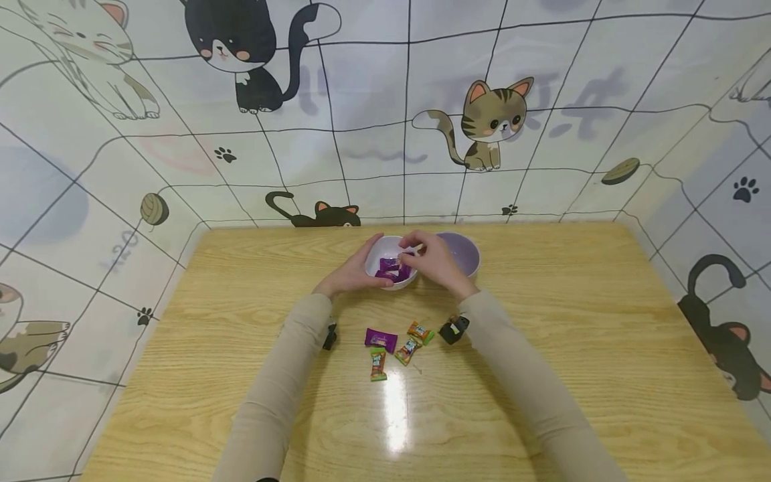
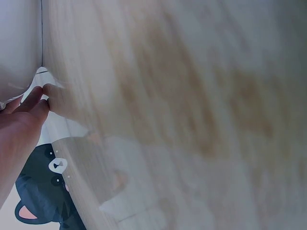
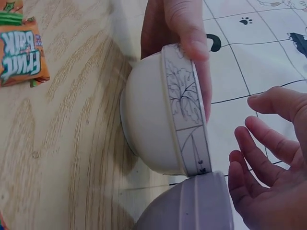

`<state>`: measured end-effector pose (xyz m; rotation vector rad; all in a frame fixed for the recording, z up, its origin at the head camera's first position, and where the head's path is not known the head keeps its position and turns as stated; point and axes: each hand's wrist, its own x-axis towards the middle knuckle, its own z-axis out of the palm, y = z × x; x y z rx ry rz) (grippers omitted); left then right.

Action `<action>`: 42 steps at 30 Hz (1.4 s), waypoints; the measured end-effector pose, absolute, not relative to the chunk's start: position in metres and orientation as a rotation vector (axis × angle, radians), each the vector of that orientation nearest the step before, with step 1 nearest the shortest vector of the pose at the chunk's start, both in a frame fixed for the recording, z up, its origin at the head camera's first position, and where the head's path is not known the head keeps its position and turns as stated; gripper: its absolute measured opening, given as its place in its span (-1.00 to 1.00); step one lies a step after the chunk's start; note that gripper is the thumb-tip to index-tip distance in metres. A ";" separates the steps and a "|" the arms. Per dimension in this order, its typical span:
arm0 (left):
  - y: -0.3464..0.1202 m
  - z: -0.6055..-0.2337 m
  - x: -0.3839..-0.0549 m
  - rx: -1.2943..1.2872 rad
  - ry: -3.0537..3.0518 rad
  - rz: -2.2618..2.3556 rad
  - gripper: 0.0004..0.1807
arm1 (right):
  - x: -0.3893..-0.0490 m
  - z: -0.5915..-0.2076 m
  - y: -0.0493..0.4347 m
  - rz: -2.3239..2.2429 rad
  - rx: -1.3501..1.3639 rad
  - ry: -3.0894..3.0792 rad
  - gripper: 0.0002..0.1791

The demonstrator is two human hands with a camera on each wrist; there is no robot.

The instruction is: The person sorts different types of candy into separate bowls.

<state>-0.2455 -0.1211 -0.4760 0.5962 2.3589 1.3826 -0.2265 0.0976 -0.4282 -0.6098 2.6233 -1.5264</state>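
At the centre of the head view, a white bowl [image 1: 391, 268] holding purple candy wrappers [image 1: 393, 269] is gripped at its rim by the left hand [image 1: 352, 271], thumb curled over the edge. The right hand [image 1: 435, 261] is held over the bowl, fingers relaxed and slightly spread, nothing pinched. A lilac bowl [image 1: 464, 253] is touching it on the right. Loose candies [image 1: 397, 345] are seen lower on the wooden table [image 1: 602, 335].

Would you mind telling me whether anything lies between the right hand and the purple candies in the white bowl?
Nothing visible does. The right hand hovers over the open top of the white bowl, whose rim the left hand holds. The purple candies lie uncovered inside. The lilac bowl sits beside it, off that path.
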 end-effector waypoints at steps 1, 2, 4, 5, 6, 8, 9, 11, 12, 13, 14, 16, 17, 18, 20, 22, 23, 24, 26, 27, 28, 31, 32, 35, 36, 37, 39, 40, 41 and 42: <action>-0.121 -0.476 -0.246 0.596 2.359 1.382 0.22 | -0.225 -0.427 0.098 -1.537 -0.607 2.624 -0.72; -0.122 -0.476 -0.246 0.597 2.361 1.381 0.22 | -0.224 -0.426 0.099 -1.542 -0.605 2.628 -0.73; -0.122 -0.476 -0.246 0.599 2.362 1.380 0.22 | -0.222 -0.425 0.100 -1.558 -0.599 2.629 -0.74; -0.122 -0.476 -0.246 0.600 2.360 1.383 0.22 | -0.221 -0.424 0.101 -1.569 -0.595 2.626 -0.74; -0.121 -0.476 -0.246 0.603 2.358 1.386 0.22 | -0.219 -0.424 0.102 -1.584 -0.592 2.617 -0.75; -0.121 -0.476 -0.246 0.604 2.356 1.392 0.21 | -0.215 -0.422 0.103 -1.613 -0.588 2.602 -0.76; -0.121 -0.476 -0.246 0.603 2.352 1.398 0.21 | -0.213 -0.422 0.104 -1.623 -0.591 2.597 -0.77; -0.121 -0.476 -0.245 0.603 2.348 1.403 0.21 | -0.209 -0.422 0.106 -1.639 -0.609 2.584 -0.77; -0.121 -0.475 -0.245 0.604 2.346 1.403 0.22 | -0.207 -0.422 0.106 -1.644 -0.613 2.581 -0.78; -0.121 -0.474 -0.244 0.604 2.341 1.407 0.22 | -0.205 -0.422 0.107 -1.649 -0.620 2.578 -0.79; -0.121 -0.472 -0.243 0.604 2.331 1.413 0.22 | -0.203 -0.422 0.108 -1.649 -0.628 2.577 -0.78; -0.120 -0.462 -0.239 0.605 2.318 1.419 0.20 | -0.200 -0.423 0.109 -1.654 -0.643 2.569 -0.78; -0.120 -0.458 -0.237 0.604 2.313 1.418 0.20 | -0.199 -0.424 0.110 -1.657 -0.644 2.566 -0.79; -0.120 -0.453 -0.235 0.603 2.306 1.417 0.20 | -0.197 -0.424 0.111 -1.667 -0.644 2.557 -0.80; -0.119 -0.444 -0.231 0.601 2.300 1.409 0.19 | -0.194 -0.425 0.112 -1.683 -0.649 2.536 -0.80; -0.118 -0.440 -0.229 0.596 2.305 1.393 0.19 | -0.191 -0.426 0.113 -1.703 -0.647 2.513 -0.80; -0.118 -0.439 -0.228 0.596 2.305 1.389 0.18 | -0.190 -0.426 0.113 -1.713 -0.650 2.506 -0.80; -0.118 -0.438 -0.228 0.596 2.302 1.390 0.18 | -0.188 -0.427 0.114 -1.720 -0.654 2.499 -0.80; -0.118 -0.438 -0.227 0.600 2.299 1.397 0.17 | -0.185 -0.428 0.114 -1.736 -0.657 2.484 -0.80; -0.118 -0.439 -0.227 0.603 2.298 1.403 0.17 | -0.184 -0.428 0.114 -1.727 -0.654 2.487 -0.80; -0.118 -0.439 -0.227 0.605 2.293 1.410 0.16 | -0.180 -0.424 0.113 -1.726 -0.648 2.481 -0.81; -0.119 -0.456 -0.235 0.611 2.316 1.424 0.18 | -0.175 -0.425 0.113 -1.722 -0.640 2.467 -0.80; -0.119 -0.461 -0.238 0.611 2.325 1.426 0.19 | -0.174 -0.426 0.113 -1.718 -0.640 2.467 -0.79; -0.120 -0.475 -0.245 0.603 2.356 1.423 0.21 | -0.173 -0.431 0.113 -1.723 -0.655 2.456 -0.78; -0.120 -0.475 -0.245 0.598 2.358 1.420 0.21 | -0.172 -0.432 0.113 -1.722 -0.661 2.454 -0.79; -0.120 -0.475 -0.245 0.592 2.361 1.415 0.21 | -0.171 -0.432 0.112 -1.724 -0.666 2.447 -0.78; -0.120 -0.475 -0.244 0.581 2.362 1.408 0.22 | -0.169 -0.434 0.112 -1.724 -0.681 2.437 -0.79; -0.120 -0.475 -0.244 0.578 2.360 1.408 0.22 | -0.168 -0.435 0.112 -1.725 -0.688 2.432 -0.79; -0.120 -0.475 -0.244 0.577 2.359 1.406 0.23 | -0.167 -0.435 0.112 -1.726 -0.696 2.429 -0.79; -0.120 -0.475 -0.244 0.577 2.359 1.404 0.23 | -0.166 -0.436 0.111 -1.726 -0.705 2.427 -0.80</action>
